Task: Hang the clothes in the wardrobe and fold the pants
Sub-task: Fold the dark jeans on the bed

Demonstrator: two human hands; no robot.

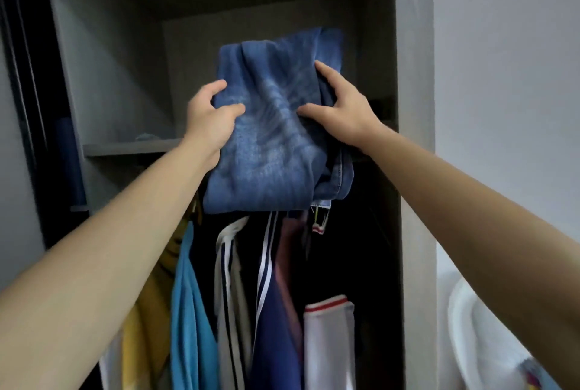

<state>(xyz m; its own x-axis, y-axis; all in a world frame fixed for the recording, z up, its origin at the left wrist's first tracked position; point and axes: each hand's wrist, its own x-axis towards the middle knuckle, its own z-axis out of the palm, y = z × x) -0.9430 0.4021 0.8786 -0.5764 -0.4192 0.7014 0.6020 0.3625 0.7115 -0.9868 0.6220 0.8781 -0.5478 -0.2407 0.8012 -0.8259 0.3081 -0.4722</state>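
A folded pair of blue jeans (273,125) is held up in front of the open wardrobe (411,107), level with its upper shelf (131,148). My left hand (209,119) grips the bundle's left edge, thumb on the front. My right hand (340,107) grips its right edge, thumb on the front and fingers round the side. Below the jeans several clothes hang in the wardrobe: a light blue garment (191,311), a yellow one (147,311), striped white and navy tops (248,279) and a white piece with a red band (328,342).
A small grey-blue item (147,137) lies on the upper shelf at the left. A dark door frame (28,75) stands at the far left. A white wall (508,75) is to the right, with a white object (480,333) low beside it.
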